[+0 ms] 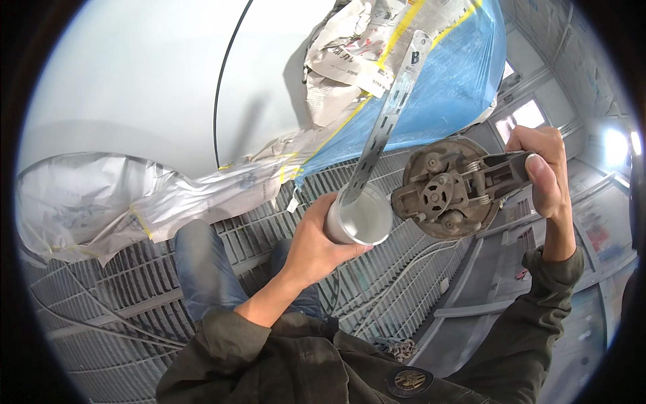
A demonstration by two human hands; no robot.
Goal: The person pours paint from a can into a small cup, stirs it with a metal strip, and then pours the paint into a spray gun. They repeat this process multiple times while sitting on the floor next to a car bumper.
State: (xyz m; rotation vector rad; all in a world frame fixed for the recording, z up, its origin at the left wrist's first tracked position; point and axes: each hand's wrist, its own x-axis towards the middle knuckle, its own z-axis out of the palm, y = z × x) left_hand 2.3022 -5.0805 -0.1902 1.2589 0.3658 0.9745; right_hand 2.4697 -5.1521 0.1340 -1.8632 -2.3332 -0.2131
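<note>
Dark olive jacket (282,367) filled the foreground, a round badge (410,382) on its front; and just beyond it, both hands were busy! Left hand (311,241) wrapped around a translucent mixing cup (377,205), thumb near the rim, the cup tilted toward the camera; a slotted metal mixing stick (390,114) leaned out of it, up and to the right; right hand (546,165) clamped on the handle of a grimy paint-mixing lid (447,188), whose nose sat just beside the cup's rim, touching or not, I couldn't tell; any can beneath it was hidden.

Now the feel of it: the cup looked light and thin-walled, likely to flex under a hard squeeze, so the low, broad hold on its side seemed right; the stick looked stiff, perhaps top-heavy enough to tip a loose cup; the lid looked heavy and rigid, its handle the natural place to grasp.

And the writing! One bold dark character topped the stick; the badge's detail was too small to read; newspaper (350,74) carried dense print, mostly too fine to make out, edged by yellow tape (404,30) beside blue plastic sheeting (437,94).
</note>
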